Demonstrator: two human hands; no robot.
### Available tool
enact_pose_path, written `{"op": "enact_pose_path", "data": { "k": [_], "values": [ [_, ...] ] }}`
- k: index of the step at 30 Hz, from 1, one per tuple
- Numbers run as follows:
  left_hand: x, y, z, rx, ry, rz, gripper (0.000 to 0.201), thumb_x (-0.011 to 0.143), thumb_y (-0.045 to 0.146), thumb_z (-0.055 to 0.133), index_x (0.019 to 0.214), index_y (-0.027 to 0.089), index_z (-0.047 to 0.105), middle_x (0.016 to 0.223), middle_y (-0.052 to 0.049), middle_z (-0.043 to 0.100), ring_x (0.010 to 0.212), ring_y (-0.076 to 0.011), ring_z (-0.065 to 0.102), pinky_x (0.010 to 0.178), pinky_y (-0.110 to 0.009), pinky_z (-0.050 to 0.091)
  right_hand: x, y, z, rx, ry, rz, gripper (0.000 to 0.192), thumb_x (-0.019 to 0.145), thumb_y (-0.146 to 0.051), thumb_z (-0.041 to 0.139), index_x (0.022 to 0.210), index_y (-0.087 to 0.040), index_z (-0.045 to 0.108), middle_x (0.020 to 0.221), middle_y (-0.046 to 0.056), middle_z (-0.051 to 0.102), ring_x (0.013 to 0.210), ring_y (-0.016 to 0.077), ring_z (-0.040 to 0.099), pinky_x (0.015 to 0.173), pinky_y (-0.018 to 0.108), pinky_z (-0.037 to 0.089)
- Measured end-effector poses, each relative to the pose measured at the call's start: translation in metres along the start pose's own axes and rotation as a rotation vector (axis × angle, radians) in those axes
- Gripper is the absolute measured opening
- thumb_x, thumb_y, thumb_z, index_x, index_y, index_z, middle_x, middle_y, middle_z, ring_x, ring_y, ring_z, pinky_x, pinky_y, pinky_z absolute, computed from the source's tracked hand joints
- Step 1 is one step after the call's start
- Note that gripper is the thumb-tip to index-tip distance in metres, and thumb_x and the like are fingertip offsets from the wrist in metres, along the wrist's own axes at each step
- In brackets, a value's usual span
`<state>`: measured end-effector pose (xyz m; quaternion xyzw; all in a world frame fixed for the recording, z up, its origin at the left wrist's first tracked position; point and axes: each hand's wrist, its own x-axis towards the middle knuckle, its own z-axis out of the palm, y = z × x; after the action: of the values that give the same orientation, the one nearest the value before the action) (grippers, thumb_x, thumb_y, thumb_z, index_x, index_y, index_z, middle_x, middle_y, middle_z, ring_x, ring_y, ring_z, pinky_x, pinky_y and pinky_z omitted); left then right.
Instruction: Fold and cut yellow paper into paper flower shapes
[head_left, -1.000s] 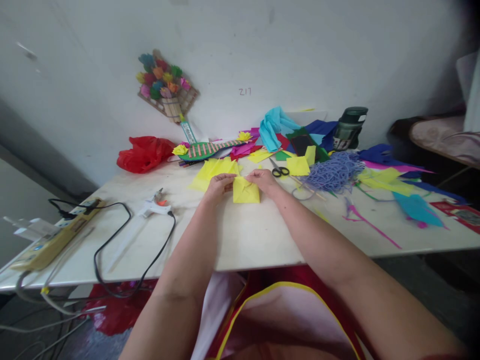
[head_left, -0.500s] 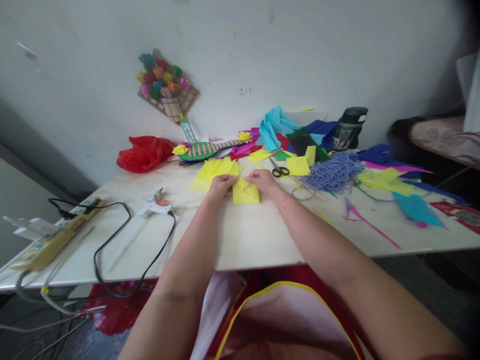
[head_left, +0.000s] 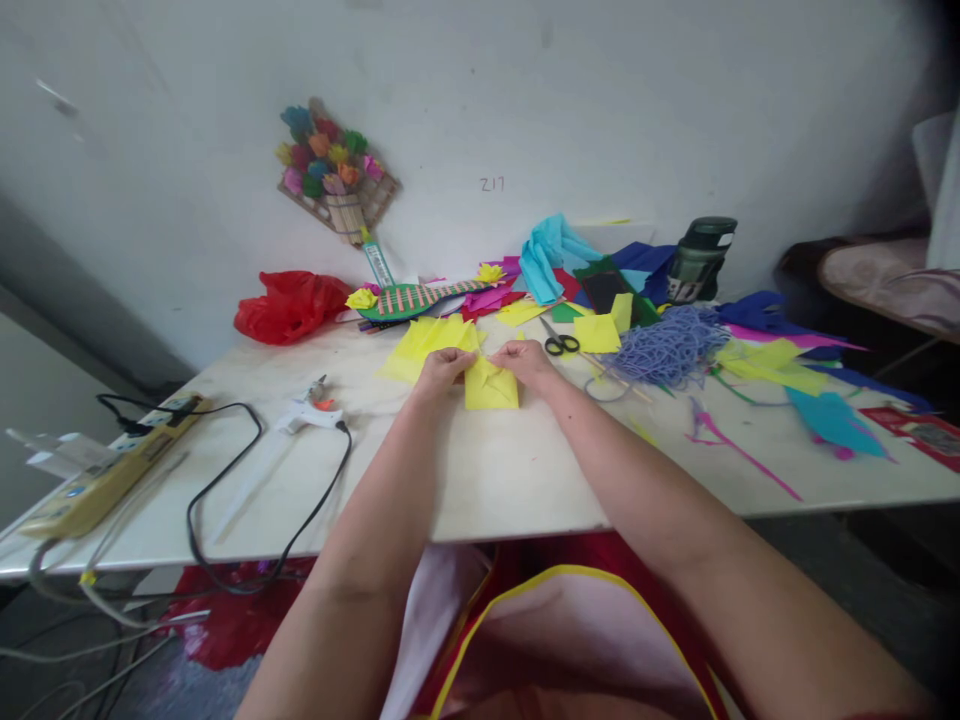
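Between my hands is a small square of yellow crepe paper [head_left: 493, 391], creased near its upper part. My left hand [head_left: 445, 368] pinches its upper left side, and my right hand [head_left: 527, 362] pinches the upper right. The fingertips are close together, and the paper's top edge is partly hidden by them. A larger yellow crepe sheet [head_left: 427, 343] lies just behind my left hand. Black-handled scissors [head_left: 561, 343] rest beyond my right hand, beside another yellow paper square [head_left: 598, 333].
To the left lie a white glue gun [head_left: 309, 413] with its black cord and a yellow power strip [head_left: 120, 465]. On the right are tangled purple string [head_left: 667, 347] and a dark green bottle [head_left: 702, 260]. A red plastic bag [head_left: 291, 307] and a decorated green craft piece [head_left: 409, 301] sit at the back.
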<state>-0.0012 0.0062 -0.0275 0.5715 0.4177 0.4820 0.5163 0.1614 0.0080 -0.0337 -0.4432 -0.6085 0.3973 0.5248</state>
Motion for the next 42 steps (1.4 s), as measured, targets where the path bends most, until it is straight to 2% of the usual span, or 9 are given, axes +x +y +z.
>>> {"op": "enact_pose_path", "data": {
  "k": [8,15,18,22,25,28,32,38,42],
  "values": [
    [0.005,-0.005,-0.004,0.051,0.012,0.010,0.033,0.049,0.040,0.070,0.054,0.015,0.050,0.048,0.003,0.047,0.045,-0.0068,0.043,0.046,-0.020,0.035,0.000,0.003,0.000,0.054,-0.075,0.014,0.027,0.057,-0.042,0.062,0.058,-0.016,0.057,0.054,-0.002,0.055,0.053,0.0109,0.049,0.051,0.022,0.039],
    [0.003,-0.002,-0.003,0.008,0.115,0.055,0.031,0.051,0.040,0.069,0.057,0.015,0.051,0.050,0.003,0.049,0.045,-0.0068,0.045,0.045,-0.020,0.036,-0.001,0.001,-0.004,0.102,-0.123,0.089,0.031,0.057,-0.046,0.062,0.055,-0.017,0.051,0.050,-0.002,0.051,0.046,0.0104,0.046,0.042,0.022,0.037],
    [0.000,0.002,-0.001,-0.025,0.107,0.014,0.034,0.049,0.039,0.071,0.069,0.015,0.057,0.058,0.001,0.056,0.051,-0.0090,0.051,0.049,-0.021,0.040,0.001,0.002,-0.003,0.091,-0.094,0.108,0.032,0.053,-0.046,0.065,0.054,-0.017,0.051,0.049,-0.003,0.051,0.045,0.0106,0.046,0.042,0.023,0.038],
    [-0.001,0.002,0.002,-0.074,0.030,-0.065,0.046,0.046,0.035,0.074,0.085,0.014,0.060,0.066,-0.002,0.062,0.055,-0.0124,0.057,0.053,-0.024,0.043,0.002,0.002,-0.001,0.093,-0.057,0.098,0.032,0.052,-0.046,0.065,0.055,-0.017,0.052,0.049,-0.003,0.051,0.045,0.0104,0.046,0.042,0.023,0.038],
    [-0.002,0.001,0.005,-0.108,-0.022,-0.077,0.043,0.044,0.033,0.075,0.080,0.013,0.060,0.066,-0.004,0.063,0.058,-0.0155,0.059,0.055,-0.027,0.045,0.003,0.002,0.000,0.105,-0.039,0.081,0.031,0.053,-0.045,0.065,0.055,-0.018,0.051,0.049,-0.003,0.051,0.045,0.0106,0.046,0.043,0.024,0.039],
    [-0.002,0.000,0.007,-0.138,-0.017,-0.075,0.041,0.042,0.031,0.076,0.074,0.012,0.060,0.065,-0.005,0.064,0.060,-0.0172,0.060,0.057,-0.029,0.047,0.002,0.001,0.000,0.123,-0.033,0.079,0.029,0.054,-0.043,0.065,0.055,-0.017,0.052,0.049,-0.002,0.052,0.046,0.0114,0.047,0.043,0.024,0.040],
    [-0.002,0.000,0.007,-0.160,-0.015,-0.061,0.042,0.042,0.032,0.076,0.076,0.012,0.060,0.067,-0.005,0.065,0.061,-0.0176,0.060,0.060,-0.030,0.048,0.001,0.000,0.000,0.126,-0.053,0.103,0.027,0.054,-0.042,0.066,0.057,-0.018,0.054,0.050,-0.002,0.053,0.047,0.0122,0.049,0.043,0.024,0.041],
    [-0.001,0.000,0.006,-0.116,0.028,-0.045,0.039,0.041,0.031,0.076,0.071,0.013,0.059,0.061,-0.002,0.063,0.058,-0.0161,0.059,0.056,-0.027,0.047,0.003,0.003,0.001,0.111,-0.042,0.105,0.024,0.052,-0.037,0.068,0.055,-0.017,0.054,0.048,-0.003,0.053,0.045,0.0115,0.049,0.043,0.024,0.041],
    [0.000,0.000,0.006,-0.153,0.047,-0.054,0.033,0.047,0.035,0.073,0.065,0.014,0.056,0.055,-0.001,0.059,0.051,-0.0126,0.056,0.051,-0.024,0.045,0.003,0.003,0.002,0.119,-0.025,0.091,0.023,0.053,-0.036,0.067,0.056,-0.017,0.054,0.047,-0.003,0.054,0.045,0.0119,0.050,0.042,0.024,0.041]
  ]
}}
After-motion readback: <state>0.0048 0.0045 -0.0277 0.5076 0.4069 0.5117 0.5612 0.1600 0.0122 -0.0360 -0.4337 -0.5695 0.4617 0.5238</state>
